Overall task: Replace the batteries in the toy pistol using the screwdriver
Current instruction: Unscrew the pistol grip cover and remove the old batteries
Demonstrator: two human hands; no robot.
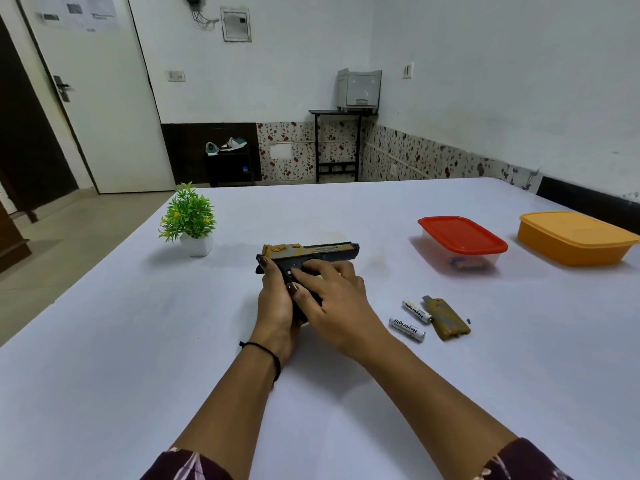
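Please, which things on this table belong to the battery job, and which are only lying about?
Job: toy pistol, gripped by the left hand, the right hand resting on it; far battery; near battery; loose grip cover.
Lying about: potted plant; box with red lid; orange box.

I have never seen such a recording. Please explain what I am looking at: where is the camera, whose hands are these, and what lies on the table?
There is no machine here. The one picture comes from a camera worn on a person's head, looking down at their hands. The left hand grips the toy pistol by its handle; the right hand rests its fingers on it. On the white table lie a battery, a second battery, a detached cover, a red-lidded container, an orange container and a potted plant.
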